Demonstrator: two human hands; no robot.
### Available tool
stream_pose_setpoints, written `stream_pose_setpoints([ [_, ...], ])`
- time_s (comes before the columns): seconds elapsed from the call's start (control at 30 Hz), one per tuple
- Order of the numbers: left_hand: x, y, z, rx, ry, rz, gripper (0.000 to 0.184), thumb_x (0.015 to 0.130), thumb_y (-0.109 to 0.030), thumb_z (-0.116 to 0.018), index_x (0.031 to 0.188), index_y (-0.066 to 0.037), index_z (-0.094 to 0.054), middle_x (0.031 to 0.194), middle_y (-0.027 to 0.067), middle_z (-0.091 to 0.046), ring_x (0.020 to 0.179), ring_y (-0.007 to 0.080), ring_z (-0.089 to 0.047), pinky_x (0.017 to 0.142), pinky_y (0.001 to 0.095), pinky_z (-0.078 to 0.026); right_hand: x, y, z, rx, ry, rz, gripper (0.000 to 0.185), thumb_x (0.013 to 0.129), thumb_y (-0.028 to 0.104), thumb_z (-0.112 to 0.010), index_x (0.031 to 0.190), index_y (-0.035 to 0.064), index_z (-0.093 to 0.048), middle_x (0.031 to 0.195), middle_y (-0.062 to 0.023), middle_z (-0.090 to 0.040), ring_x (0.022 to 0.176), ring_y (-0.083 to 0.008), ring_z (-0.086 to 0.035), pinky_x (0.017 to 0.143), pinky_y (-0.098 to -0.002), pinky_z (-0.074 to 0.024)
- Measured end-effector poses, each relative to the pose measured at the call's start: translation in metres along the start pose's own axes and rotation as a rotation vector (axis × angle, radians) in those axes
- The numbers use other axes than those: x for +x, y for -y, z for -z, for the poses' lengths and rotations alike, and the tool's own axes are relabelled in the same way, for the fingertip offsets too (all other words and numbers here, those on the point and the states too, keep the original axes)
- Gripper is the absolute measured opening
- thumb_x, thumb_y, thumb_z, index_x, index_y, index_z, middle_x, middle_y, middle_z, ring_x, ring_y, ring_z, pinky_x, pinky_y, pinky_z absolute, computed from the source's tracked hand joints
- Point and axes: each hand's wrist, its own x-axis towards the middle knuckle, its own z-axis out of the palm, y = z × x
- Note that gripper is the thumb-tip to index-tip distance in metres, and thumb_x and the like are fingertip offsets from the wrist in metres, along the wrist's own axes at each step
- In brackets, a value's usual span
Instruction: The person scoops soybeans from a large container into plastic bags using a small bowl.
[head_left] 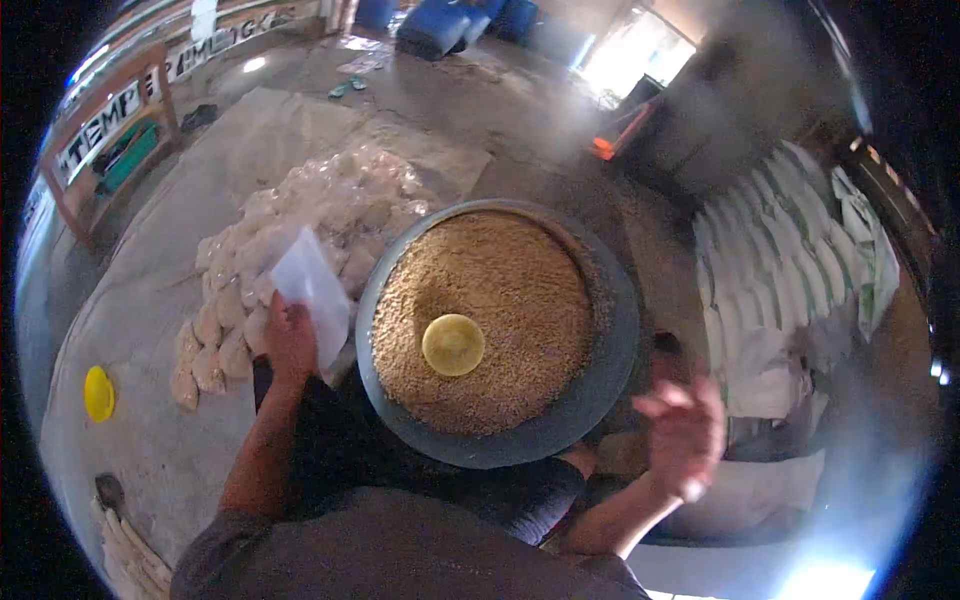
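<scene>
My left hand point(290, 338) is closed on a whitish, translucent plastic bag point(312, 290), which stands up from my fingers and looks flat. Beside it, between my legs, is a wide grey-blue basin point(482, 452) holding a heap of small tan grains or beans point(510, 300). A round yellow cup point(453, 345) rests on the grains, apart from both hands. To the right of the basin my right hand point(685, 430) is raised and blurred; its fingers look loosely apart, with nothing visible in them.
Many filled clear bags point(330, 200) are piled left of the basin. A yellow lid-like disc point(99, 393) lies on the floor sheet point(150, 330). White-and-green sacks point(780, 260) lie stacked at right. Blue barrels point(433, 28) and a wooden frame point(165, 95) stand farther back.
</scene>
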Motion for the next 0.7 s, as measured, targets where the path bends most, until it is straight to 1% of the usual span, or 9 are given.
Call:
stream_pose_setpoints([
  [0.03, 0.008, 0.04, -0.009, 0.148, -0.028, -0.038, 0.032, 0.095, -0.013, -0.055, 0.12, 0.006, -0.056, 0.097, 0.0213, -0.068, 0.095, 0.0385, -0.067, 0.083, 0.0486, -0.051, 0.005, 0.015, 0.006, 0.138, 0.146, 0.052, 0.091, 0.087, 0.054, -0.072, 0.148, -0.0001, -0.033, 0.131, -0.0247, -0.06, 0.114, -0.0352, -0.065, 0.099, -0.0531, -0.0531],
  [0.1, -0.007, 0.053, -0.009, 0.377, 0.058, -0.05, 0.037, 0.091, -0.013, -0.055, 0.121, 0.009, -0.055, 0.096, 0.0247, -0.068, 0.094, 0.0429, -0.066, 0.084, 0.0515, -0.05, 0.002, 0.025, 0.004, 0.308, 0.142, 0.122, 0.071, 0.091, 0.05, -0.071, 0.141, 0.0087, -0.042, 0.12, -0.0156, -0.065, 0.086, -0.0219, -0.066, 0.082, -0.0468, -0.0571],
  [0.13, -0.015, 0.066, -0.007, 0.503, -0.032, -0.279, 0.036, 0.09, -0.014, -0.055, 0.12, 0.008, -0.055, 0.097, 0.0259, -0.067, 0.093, 0.0442, -0.066, 0.085, 0.0521, -0.05, 0.008, 0.02, 0.002, 0.321, 0.221, 0.206, 0.075, 0.091, 0.048, -0.071, 0.148, 0.0114, -0.037, 0.104, -0.0113, -0.065, 0.074, -0.0149, -0.059, 0.07, -0.0379, -0.053],
  [0.2, -0.033, 0.086, 0.0, 0.552, -0.01, -0.33, 0.035, 0.089, -0.014, -0.054, 0.117, 0.005, -0.057, 0.098, 0.0274, -0.067, 0.094, 0.0459, -0.065, 0.086, 0.0525, -0.049, 0.018, -0.007, -0.009, 0.682, 0.485, 0.158, 0.078, 0.092, 0.045, -0.071, 0.152, 0.0122, -0.034, 0.097, -0.0093, -0.062, 0.077, -0.014, -0.06, 0.07, -0.0373, -0.051],
  [0.27, -0.045, 0.088, 0.007, 0.358, 0.165, 0.004, 0.032, 0.087, -0.014, -0.053, 0.114, 0.003, -0.058, 0.099, 0.0279, -0.066, 0.098, 0.0466, -0.063, 0.087, 0.0522, -0.048, 0.009, -0.044, -0.058, 1.041, 0.437, -0.156, 0.077, 0.094, 0.049, -0.066, 0.153, 0.0109, -0.035, 0.107, -0.0126, -0.063, 0.088, -0.0189, -0.063, 0.083, -0.0436, -0.0506],
  [0.3, -0.048, 0.089, 0.011, 0.304, 0.166, 0.007, 0.031, 0.087, -0.014, -0.053, 0.113, 0.001, -0.058, 0.1, 0.0278, -0.066, 0.099, 0.047, -0.063, 0.088, 0.0523, -0.048, 0.001, -0.061, -0.084, 1.156, 0.361, -0.34, 0.076, 0.095, 0.051, -0.063, 0.153, 0.01, -0.036, 0.112, -0.0143, -0.064, 0.093, -0.0217, -0.063, 0.089, -0.0462, -0.0497],
  [0.47, -0.043, 0.068, 0.024, 0.257, 0.31, 0.129, 0.03, 0.086, -0.014, -0.051, 0.112, -0.002, -0.06, 0.1, 0.0283, -0.065, 0.101, 0.0477, -0.061, 0.088, 0.0525, -0.048, -0.068, -0.133, -0.158, 0.729, 0.111, -1.047, 0.083, 0.094, 0.063, -0.055, 0.149, 0.004, -0.039, 0.135, -0.018, -0.058, 0.118, -0.0318, -0.058, 0.104, -0.0473, -0.042],
  [0.5, -0.038, 0.075, 0.019, 0.209, 0.284, -0.034, 0.032, 0.086, -0.014, -0.051, 0.115, -0.004, -0.059, 0.1, 0.0293, -0.065, 0.098, 0.0486, -0.062, 0.087, 0.0531, -0.048, -0.075, -0.136, -0.159, 0.681, 0.094, -1.097, 0.083, 0.093, 0.063, -0.056, 0.149, 0.0038, -0.039, 0.135, -0.018, -0.058, 0.119, -0.0315, -0.058, 0.105, -0.0474, -0.0421],
  [0.7, -0.046, 0.055, -0.005, 0.221, 0.417, -0.041, 0.032, 0.086, -0.012, -0.051, 0.115, -0.002, -0.058, 0.096, 0.0296, -0.065, 0.091, 0.0492, -0.063, 0.08, 0.0549, -0.05, -0.107, -0.127, -0.124, 0.496, 0.092, -1.129, 0.078, 0.097, 0.059, -0.053, 0.149, 0.0033, -0.038, 0.135, -0.0172, -0.058, 0.118, -0.03, -0.061, 0.104, -0.0474, -0.0452],
])
